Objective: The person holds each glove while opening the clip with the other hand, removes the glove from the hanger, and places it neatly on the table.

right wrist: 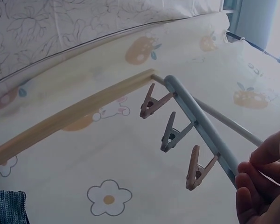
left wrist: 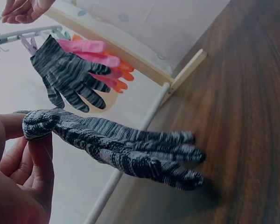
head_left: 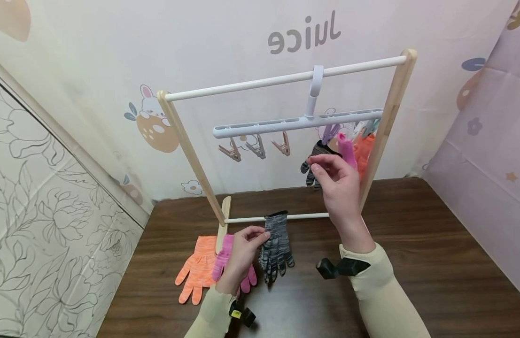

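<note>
**Gloves go between table and drying rack**

At the left end of the dark wooden table (head_left: 412, 244), an orange glove (head_left: 196, 267) lies flat near the front edge, just beside the wooden foot of the drying rack (head_left: 188, 141). A pink glove (head_left: 226, 260) lies touching it on the right, partly hidden behind the person's left hand (head_left: 243, 251). That hand pinches the cuff of a grey-and-black striped glove (head_left: 276, 244) between thumb and fingertips; the wrist view shows the cuff bunched in the pinch and the glove's fingers stretched out toward the table, their tips close to the wood. The striped glove crosses in front of the rack's low white rail, roughly at the middle of the table's width.

Above, a pale clip hanger (head_left: 298, 123) hooks over the rack's top white bar. Three clothespins (head_left: 255, 148) dangle free from its left half. Toward its right end a second striped glove (head_left: 316, 162), a pink glove (head_left: 347, 150) and an orange glove (head_left: 364, 152) hang side by side, close against the rack's right wooden post.

The right hand (head_left: 337, 180) is raised in front of those hanging gloves, fingers loosely curled and thumb near the fingertips, just under the hanger; whether it pinches a clip or the hanging striped glove cannot be told. Both forearms wear cream sleeves.
</note>
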`<act>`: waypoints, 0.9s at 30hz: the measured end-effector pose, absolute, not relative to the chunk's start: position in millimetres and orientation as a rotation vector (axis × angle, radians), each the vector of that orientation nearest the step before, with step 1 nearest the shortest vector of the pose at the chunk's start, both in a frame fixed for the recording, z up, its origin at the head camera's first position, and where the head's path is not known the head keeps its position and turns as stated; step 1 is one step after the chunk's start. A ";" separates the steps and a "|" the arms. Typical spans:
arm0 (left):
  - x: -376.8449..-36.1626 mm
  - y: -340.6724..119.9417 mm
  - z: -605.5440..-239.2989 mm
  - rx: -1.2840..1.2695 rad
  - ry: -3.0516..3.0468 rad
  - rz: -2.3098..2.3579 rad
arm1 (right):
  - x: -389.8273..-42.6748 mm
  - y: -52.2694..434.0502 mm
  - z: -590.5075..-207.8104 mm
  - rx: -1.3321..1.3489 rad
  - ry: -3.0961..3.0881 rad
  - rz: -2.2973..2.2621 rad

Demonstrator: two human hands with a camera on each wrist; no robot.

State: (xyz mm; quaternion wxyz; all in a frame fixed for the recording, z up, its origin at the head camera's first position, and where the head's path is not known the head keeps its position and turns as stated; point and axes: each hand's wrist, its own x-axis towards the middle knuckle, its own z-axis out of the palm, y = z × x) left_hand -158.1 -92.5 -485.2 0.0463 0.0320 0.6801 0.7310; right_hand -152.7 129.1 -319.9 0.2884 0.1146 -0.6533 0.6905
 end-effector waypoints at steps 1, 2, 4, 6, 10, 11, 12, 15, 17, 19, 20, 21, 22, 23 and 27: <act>-157.6 -93.0 -486.3 0.094 2.077 2.229 | -152.5 129.1 -320.7 0.307 -1.740 1.849; -157.6 -93.5 -487.5 0.094 2.080 2.227 | -152.4 129.2 -321.6 0.309 -1.735 1.856; -157.1 -94.7 -489.5 0.093 2.084 2.220 | -151.9 129.3 -323.3 0.305 -1.735 1.864; -156.4 -95.8 -491.3 0.095 2.093 2.208 | -151.2 129.4 -325.2 0.299 -1.742 1.866; -155.4 -98.2 -494.5 0.114 2.119 2.181 | -150.5 129.7 -329.2 0.290 -1.751 1.875; -155.5 -98.8 -495.4 0.123 2.126 2.176 | -150.4 129.6 -330.1 0.288 -1.751 1.878; -155.6 -99.4 -496.4 0.127 2.129 2.172 | -150.4 129.5 -331.0 0.284 -1.754 1.879; -155.5 -100.8 -498.9 0.145 2.154 2.146 | -149.7 129.1 -333.4 0.270 -1.771 1.876; -155.7 -101.4 -500.8 0.148 2.179 2.115 | -149.4 128.9 -335.2 0.262 -1.788 1.872; -155.5 -101.6 -502.3 0.150 2.210 2.080 | -149.3 129.0 -337.0 0.256 -1.796 1.873; -155.4 -101.6 -503.1 0.149 2.226 2.063 | -149.6 129.1 -338.1 0.255 -1.795 1.876; -155.1 -101.6 -503.5 0.145 2.238 2.048 | -149.8 129.3 -339.1 0.254 -1.794 1.879; -154.9 -101.5 -503.8 0.150 2.252 2.037 | -150.1 129.6 -340.1 0.253 -1.792 1.882; -154.4 -101.4 -503.9 0.148 2.266 2.022 | -150.6 129.9 -341.1 0.253 -1.789 1.884; -148.8 -100.9 -496.7 0.167 2.321 1.976 | -151.0 130.8 -344.3 0.256 -1.772 1.905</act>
